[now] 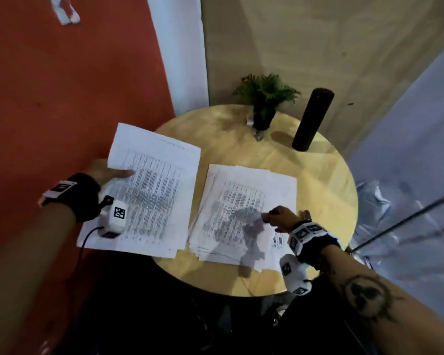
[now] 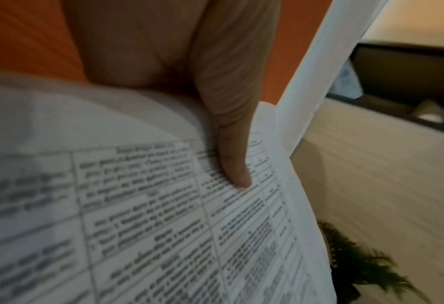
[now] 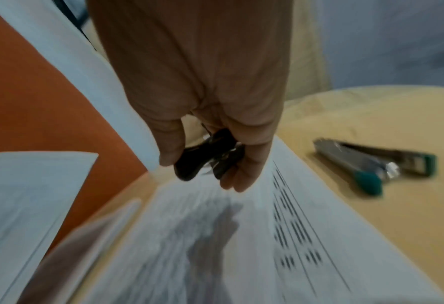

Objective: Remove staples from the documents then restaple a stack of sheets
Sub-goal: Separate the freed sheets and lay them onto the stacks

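head view: two lots of paper on the round table [image 1: 318, 180]. a loose, fanned pile of sheets [image 1: 244, 201] lies at table centre, edges uneven, so my read is these are already unstapled. a second document [image 1: 151, 188] is at 9 o'clock of the pile, overhanging the table's left edge, lifted off the surface. no staple is resolvable in any view, so i can't tell whether this one is bound. judgement: removal phase is partly done, restapling not started.

left hand [image 1: 108, 172]: grasping the document by its left edge, thumb [image 2: 235, 164] flat on the printed face, fingers hidden under the sheets. left wrist view confirms the thumb presses on the table text; the paper bows up around it.

right hand [image 1: 280, 217]: curled round a small black staple remover [image 3: 205, 158], held above the pile near its 4 o'clock corner, not touching the paper; its shadow falls on the sheets. how far the remover's claws are parted is too blurred to say.

stapler [image 3: 371, 164]: grey with teal ends, lying on the table at 3 o'clock of the pile, apart from both hands, seen only in the right wrist view.

left to do, as i judge it: finish any remaining staples, square the pile, swap the remover for the stapler, bind.
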The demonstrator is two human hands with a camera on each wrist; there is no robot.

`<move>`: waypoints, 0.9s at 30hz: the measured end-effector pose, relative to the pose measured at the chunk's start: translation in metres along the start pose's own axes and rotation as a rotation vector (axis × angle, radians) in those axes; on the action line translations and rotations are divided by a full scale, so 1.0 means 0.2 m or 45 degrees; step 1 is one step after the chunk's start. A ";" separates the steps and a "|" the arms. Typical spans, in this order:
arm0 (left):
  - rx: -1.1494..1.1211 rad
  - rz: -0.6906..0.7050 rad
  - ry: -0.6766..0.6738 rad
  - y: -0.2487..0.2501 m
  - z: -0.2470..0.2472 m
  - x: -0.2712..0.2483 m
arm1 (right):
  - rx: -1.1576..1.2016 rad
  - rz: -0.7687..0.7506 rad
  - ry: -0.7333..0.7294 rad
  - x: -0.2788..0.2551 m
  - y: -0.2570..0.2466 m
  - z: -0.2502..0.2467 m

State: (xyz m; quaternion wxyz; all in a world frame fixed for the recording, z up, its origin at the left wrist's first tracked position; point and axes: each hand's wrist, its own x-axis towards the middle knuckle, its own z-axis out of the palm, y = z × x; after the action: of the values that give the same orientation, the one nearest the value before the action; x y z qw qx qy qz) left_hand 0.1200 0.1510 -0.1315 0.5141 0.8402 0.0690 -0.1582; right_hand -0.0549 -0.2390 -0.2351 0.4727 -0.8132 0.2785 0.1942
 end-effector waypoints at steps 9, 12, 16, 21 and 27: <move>0.192 -0.235 0.111 -0.17 0.07 0.35 | 0.249 0.023 0.159 0.25 0.18 0.25; 0.292 -0.377 0.076 -0.28 0.08 0.42 | 0.384 0.051 0.076 0.24 0.16 0.23; 0.634 -0.280 0.227 -0.30 0.23 0.46 | 0.514 0.073 0.062 0.23 0.16 0.21; 0.704 0.074 0.092 -0.14 0.79 0.33 | 0.573 0.062 0.072 0.23 0.17 0.22; 0.937 -0.230 0.052 -0.29 1.14 0.17 | 0.561 -0.011 0.092 0.25 0.21 0.23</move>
State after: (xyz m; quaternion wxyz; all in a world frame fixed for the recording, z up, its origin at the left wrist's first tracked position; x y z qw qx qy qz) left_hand 0.0915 -0.0261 -0.2874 0.1602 0.9622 0.0916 -0.2004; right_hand -0.0445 -0.2281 -0.3139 0.6294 -0.6979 0.3275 0.0973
